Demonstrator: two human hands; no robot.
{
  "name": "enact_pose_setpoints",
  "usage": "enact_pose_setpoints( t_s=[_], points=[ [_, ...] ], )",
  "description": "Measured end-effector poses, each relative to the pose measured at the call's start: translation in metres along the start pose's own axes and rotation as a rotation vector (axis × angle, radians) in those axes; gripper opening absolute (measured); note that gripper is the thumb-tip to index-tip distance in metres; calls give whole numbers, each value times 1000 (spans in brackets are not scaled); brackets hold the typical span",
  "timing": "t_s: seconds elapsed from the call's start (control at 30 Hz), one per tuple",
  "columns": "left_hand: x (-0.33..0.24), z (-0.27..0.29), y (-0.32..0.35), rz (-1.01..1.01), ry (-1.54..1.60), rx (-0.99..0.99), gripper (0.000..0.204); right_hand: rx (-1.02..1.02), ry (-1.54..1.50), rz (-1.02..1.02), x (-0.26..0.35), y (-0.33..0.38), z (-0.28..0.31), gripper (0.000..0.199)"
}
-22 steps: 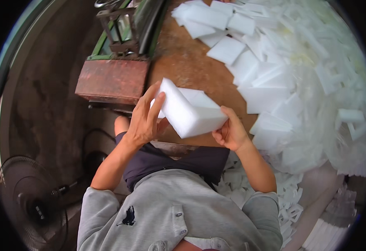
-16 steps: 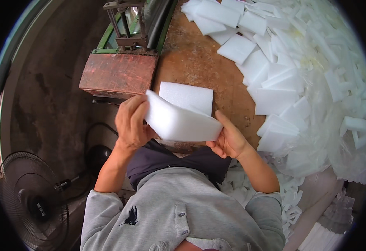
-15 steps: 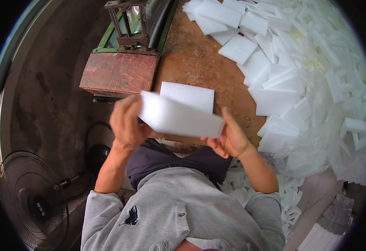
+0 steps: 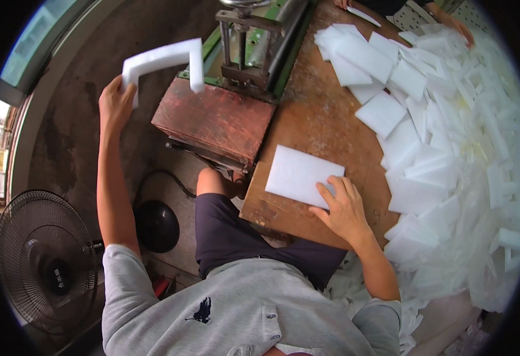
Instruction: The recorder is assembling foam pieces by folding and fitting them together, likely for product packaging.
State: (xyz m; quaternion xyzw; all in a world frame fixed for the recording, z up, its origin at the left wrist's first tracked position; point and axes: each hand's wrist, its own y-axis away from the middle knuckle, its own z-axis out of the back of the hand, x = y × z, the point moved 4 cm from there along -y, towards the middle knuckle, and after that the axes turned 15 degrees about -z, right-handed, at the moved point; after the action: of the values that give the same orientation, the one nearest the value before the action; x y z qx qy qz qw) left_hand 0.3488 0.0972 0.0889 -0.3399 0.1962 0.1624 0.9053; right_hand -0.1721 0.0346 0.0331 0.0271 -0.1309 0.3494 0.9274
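Our left hand: fingers closed on angular white foam bracket, raised, floor beyond. Scuffed, straight-edged red block. Rectangular foam sheet near tabletop edge; our right hand, fingers splayed loosely atop. Wood between sheet and foam heap.

Scuffed brown wooden tabletop supporting rectangular white foam sheet, sheet lying flat. Right of and beyond that sheet, loose white foam sheets overlapping in wide heap, tabletop showing between.
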Motion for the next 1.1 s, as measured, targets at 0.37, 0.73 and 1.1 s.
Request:
enact_pose_setpoints(
  t_s=[0.37,0.73,1.1],
  points=[
    [23,-157,-131,-132,164,329,32,21,-509,-286,-18,-108,27,28],
    [-47,-220,-113,-309,498,386,28,-62,-502,-485,-39,-300,-12,44],
    [-85,-138,-37,66,745,-158,33,-303,-105,-590,-92,-221,34,38]
  ],
)
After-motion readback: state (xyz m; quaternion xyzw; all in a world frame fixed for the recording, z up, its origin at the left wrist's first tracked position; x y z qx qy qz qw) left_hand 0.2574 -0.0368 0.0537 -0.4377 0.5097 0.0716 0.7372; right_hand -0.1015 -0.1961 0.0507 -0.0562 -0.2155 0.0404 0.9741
